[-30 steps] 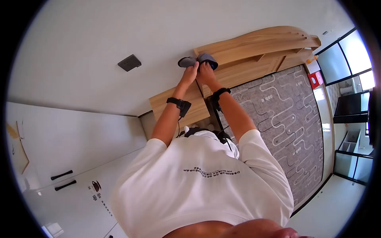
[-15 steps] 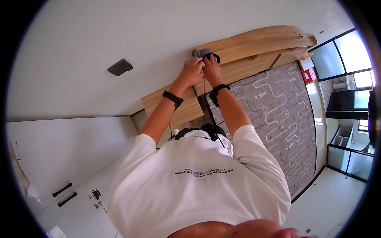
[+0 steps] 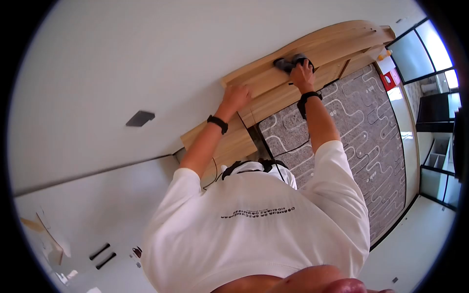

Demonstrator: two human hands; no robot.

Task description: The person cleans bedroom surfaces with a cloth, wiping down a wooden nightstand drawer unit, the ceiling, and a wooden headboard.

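At the wooden headboard shelf, my right hand (image 3: 303,76) has its fingers curled over a dark grey item (image 3: 286,65) with two rounded parts; it looks soft, but I cannot make out what it is. That item rests on or just above the ledge. My left hand (image 3: 237,96) is apart from it, near the headboard's left end, with its fingers curled in. A thin cord runs down beside those fingers; whether they hold it is unclear. Black bands circle both wrists.
The wooden headboard (image 3: 342,43) curves along the wall above a grey patterned bed (image 3: 347,132). A wooden cabinet top (image 3: 229,146) stands at its left. A dark wall plate (image 3: 140,118) is on the wall. Farther right are a red box (image 3: 390,79) and glass-panelled frames (image 3: 408,51).
Both hands were together at the grey item. My right hand has moved right along the headboard with it, while my left hand has come away and stays at the left end.
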